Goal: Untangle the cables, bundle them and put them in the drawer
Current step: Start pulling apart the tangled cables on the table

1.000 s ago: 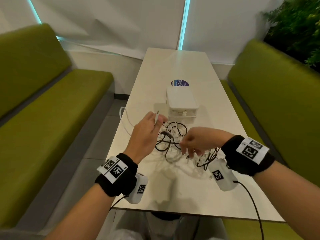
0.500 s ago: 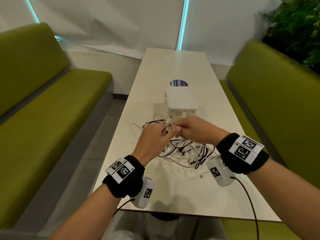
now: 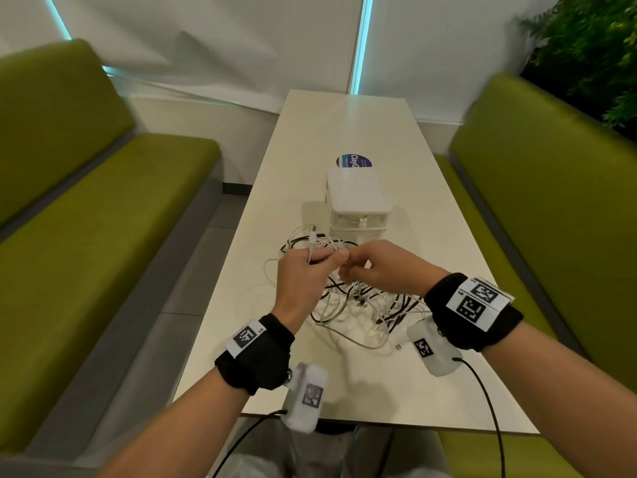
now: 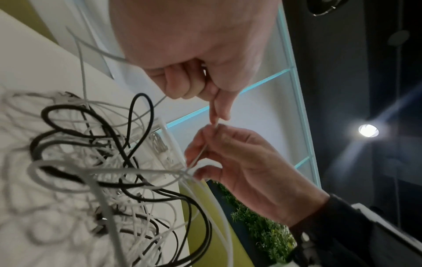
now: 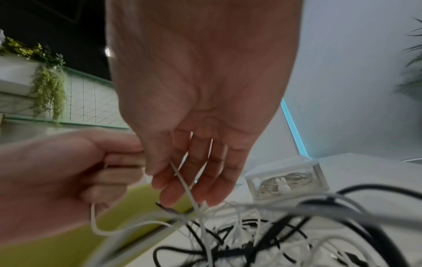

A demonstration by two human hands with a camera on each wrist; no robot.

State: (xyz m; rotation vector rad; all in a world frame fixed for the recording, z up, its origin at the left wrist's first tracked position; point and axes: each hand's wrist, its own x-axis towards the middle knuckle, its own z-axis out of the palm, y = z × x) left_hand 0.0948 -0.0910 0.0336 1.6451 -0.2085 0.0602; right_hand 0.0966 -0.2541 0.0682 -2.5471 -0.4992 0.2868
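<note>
Cable tangle [image 3: 358,298] (white and black mixed) lies on bench [image 3: 344,384], near side of small drawer box [image 3: 358,198]. Left hand [image 3: 303,277] raised over tangle, fingers [image 4: 182,84] curled, pinching thin white cable [image 4: 200,153]. Right hand [image 3: 386,267] just beside it, fingers [image 5: 173,187] closed on same white cable.

The cables [image 3: 358,298] are a mix of white and black — thin white strands, thicker black loops — on a cream table [image 3: 344,125]. The drawer box [image 3: 356,198] is white. A dark blue round sticker [image 3: 353,161] bears white lettering. Both benches [image 3: 103,219] are olive green; the wristbands [image 3: 256,357] are black with black-and-white square markers.
</note>
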